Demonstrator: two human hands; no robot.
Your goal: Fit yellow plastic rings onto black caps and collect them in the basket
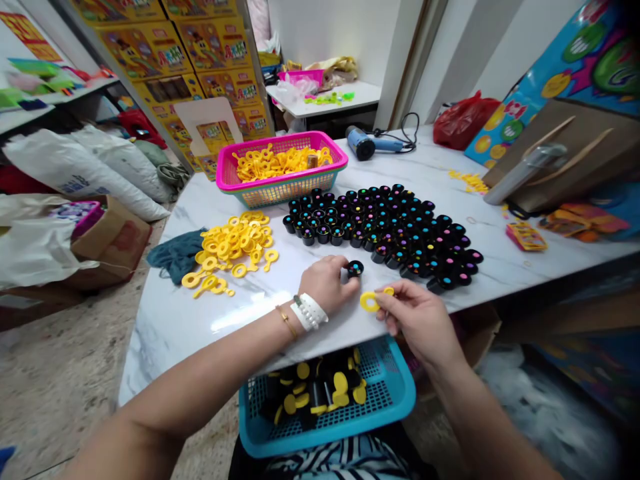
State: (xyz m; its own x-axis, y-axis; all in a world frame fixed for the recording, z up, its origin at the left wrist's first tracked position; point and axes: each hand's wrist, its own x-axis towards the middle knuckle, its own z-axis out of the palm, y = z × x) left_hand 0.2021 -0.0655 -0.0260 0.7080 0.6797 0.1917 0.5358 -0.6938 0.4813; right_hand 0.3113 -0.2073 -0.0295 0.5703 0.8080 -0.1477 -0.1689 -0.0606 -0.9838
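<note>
My left hand (327, 287) rests on the marble-patterned table, its thumb and fingers closed around a small black cup (355, 269) with coloured bits inside. To its right, my right hand (417, 317) pinches a yellow ring piece (370, 301) above the table's front edge. Several black cups (395, 227) with coloured dots stand packed together beyond my hands. A loose pile of yellow ring pieces (235, 243) lies to the left, beside a dark blue-green cloth (176, 257).
A pink-rimmed basket (283, 188) of yellow pieces stands at the back. Below the front edge, a blue basket (400, 380) holds black and yellow items. A blue heat gun (361, 143), red bag (463, 120) and brown paper bag (565, 157) sit farther back.
</note>
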